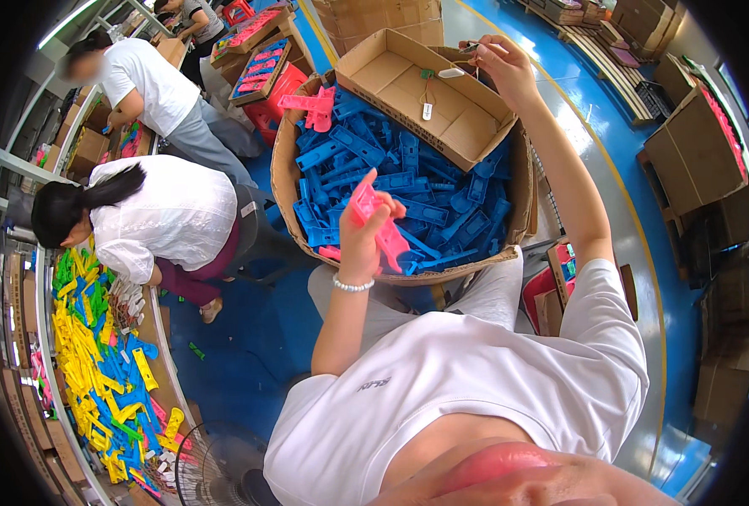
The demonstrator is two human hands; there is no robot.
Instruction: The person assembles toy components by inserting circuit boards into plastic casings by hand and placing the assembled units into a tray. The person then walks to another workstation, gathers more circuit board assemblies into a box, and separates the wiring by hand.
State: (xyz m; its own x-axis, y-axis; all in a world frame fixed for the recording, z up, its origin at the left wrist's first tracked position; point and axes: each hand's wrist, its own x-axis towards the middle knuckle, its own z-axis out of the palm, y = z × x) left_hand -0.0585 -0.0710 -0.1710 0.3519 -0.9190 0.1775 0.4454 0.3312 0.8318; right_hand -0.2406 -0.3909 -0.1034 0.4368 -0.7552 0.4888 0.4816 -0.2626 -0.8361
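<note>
My left hand [360, 249] is closed around a long pink plastic shell piece [386, 236], held over the near side of a big carton. Raised at the far right, my right hand [507, 69] pinches a small dark part [469, 46], too small to name, above the end of a shallow cardboard tray [374, 66]. Inside that tray lie small white parts [427, 110] on thin wires. The tray rests tilted across the big carton [286, 181], which is full of loose blue plastic shell pieces [421, 211]. Another pink shell piece [314, 108] lies at the carton's far left.
On my left, two people [168, 211] [151, 88] work at a long bench heaped with yellow, blue and green plastic pieces [96, 363]. A black fan [223, 468] stands near the lower left. Boxes of pink pieces [261, 72] sit beyond the carton; stacked cartons [695, 160] stand right.
</note>
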